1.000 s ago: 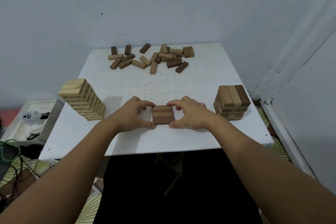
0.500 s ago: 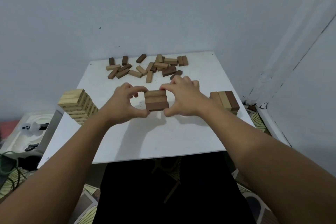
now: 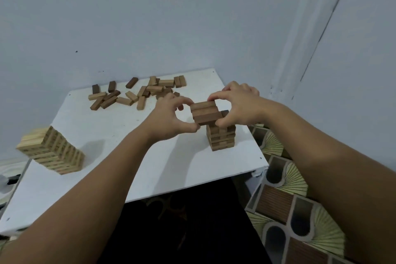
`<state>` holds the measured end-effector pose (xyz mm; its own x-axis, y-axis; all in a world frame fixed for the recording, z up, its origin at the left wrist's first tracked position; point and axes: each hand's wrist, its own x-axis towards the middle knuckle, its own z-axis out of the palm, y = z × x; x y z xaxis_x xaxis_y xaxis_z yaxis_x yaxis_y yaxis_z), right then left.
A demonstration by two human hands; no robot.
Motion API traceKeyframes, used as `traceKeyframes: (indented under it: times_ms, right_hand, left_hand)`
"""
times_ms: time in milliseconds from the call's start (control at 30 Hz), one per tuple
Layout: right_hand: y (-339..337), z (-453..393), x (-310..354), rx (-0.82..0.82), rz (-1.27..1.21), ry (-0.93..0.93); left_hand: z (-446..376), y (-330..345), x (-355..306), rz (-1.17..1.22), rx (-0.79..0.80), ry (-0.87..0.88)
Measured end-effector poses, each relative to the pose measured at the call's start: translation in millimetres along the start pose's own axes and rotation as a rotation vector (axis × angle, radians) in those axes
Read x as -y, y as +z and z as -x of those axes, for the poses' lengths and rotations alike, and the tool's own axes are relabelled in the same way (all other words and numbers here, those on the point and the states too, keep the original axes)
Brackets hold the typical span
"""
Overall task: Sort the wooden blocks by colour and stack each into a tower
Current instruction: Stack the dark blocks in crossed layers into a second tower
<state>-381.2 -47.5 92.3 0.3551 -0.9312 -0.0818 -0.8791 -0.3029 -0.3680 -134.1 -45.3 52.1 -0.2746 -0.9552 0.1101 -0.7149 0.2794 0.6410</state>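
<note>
Since the earlier frames, the row of three brown blocks point(image 3: 204, 113) has been lifted off the front middle of the desk point(image 3: 132, 156) and carried to the right edge, where it is now held just above the brown tower point(image 3: 221, 136). The view has also been swung to the right, so more of the patterned floor point(image 3: 285, 188) is seen.

On the desk, the largest thing is the pale pine tower point(image 3: 51, 152), set near the left edge, many layers high and finished square. The brown tower is stood close to the front right corner; its layers are seen crossed in alternate directions, and its top is hidden behind the carried blocks. A loose pile of brown and tan blocks point(image 3: 137, 92) is left along the back edge, so the sorting is judged unfinished.

The three blocks are kept pressed side by side as one flat layer. They are pinched at one end by the left hand point(image 3: 169, 120), thumb beneath and fingers curled over, and at the other end by the right hand point(image 3: 237, 106) in the same manner. This squeeze from both ends appears to be used so that the layer can be set down whole without the blocks splaying. The blocks are seen as mid-brown, the nearest one darker, with plain straight faces.
</note>
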Motion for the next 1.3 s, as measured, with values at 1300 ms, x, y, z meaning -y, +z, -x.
traceKeyframes:
  times_ms: [1300]
  right_hand:
    - [88,38,-20,-0.166,-1.161,0.177]
  left_hand:
    - [35,68,-30,0.361,-0.047,-0.232]
